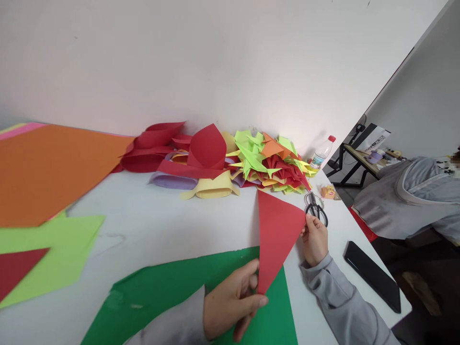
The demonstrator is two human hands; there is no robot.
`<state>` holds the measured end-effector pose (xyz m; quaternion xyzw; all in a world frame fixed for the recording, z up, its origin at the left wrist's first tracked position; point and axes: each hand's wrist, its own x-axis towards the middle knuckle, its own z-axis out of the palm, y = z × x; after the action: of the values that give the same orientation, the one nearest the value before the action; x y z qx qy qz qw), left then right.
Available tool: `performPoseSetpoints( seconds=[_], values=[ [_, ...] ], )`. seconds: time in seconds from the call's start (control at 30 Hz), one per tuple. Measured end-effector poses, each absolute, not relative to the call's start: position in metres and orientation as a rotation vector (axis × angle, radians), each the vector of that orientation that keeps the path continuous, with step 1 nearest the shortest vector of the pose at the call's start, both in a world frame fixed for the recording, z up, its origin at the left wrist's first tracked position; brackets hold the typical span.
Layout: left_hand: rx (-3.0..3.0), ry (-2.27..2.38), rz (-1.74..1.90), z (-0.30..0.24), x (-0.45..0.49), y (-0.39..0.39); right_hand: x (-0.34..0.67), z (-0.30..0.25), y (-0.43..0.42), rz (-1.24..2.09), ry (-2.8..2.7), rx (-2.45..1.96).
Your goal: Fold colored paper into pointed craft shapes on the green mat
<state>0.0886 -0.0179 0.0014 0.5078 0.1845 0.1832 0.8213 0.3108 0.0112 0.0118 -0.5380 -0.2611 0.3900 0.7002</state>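
Observation:
A red folded paper triangle [278, 235] stands raised above the green sheet [161, 282], held between both hands. My left hand [233, 302] pinches its lower corner between thumb and fingers. At the right corner, my right hand [315, 239] grips the paper with thumb and fingertips. Just beyond my right hand lie black-handled scissors [316, 211] on the white table. The green sheet lies flat under my left hand, its edges slightly worn.
Folded paper shapes [208, 153] and spiky paper pieces [269, 163] pile against the wall. Orange sheets [64, 172] and lime paper [72, 258] lie left. A bottle [322, 153], a small snack packet [328, 192] and a phone [373, 275] are right. A person in grey [391, 196] sits beyond.

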Motion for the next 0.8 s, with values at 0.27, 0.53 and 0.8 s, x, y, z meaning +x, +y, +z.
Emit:
performPoseSetpoints(
  seconds=[0.27, 0.53, 0.8],
  values=[
    [1.03, 0.397, 0.34, 0.003, 0.089, -0.02, 0.296, 0.016, 0.006, 1.098, -0.61, -1.112],
    [1.192, 0.597, 0.665, 0.003, 0.086, -0.013, 0.295, 0.025, -0.005, 1.072, -0.638, -1.137],
    [0.834, 0.76, 1.009, 0.018, 0.085, 0.001, 0.279, 0.018, -0.035, 1.283, -1.123, -1.145]
  ],
)
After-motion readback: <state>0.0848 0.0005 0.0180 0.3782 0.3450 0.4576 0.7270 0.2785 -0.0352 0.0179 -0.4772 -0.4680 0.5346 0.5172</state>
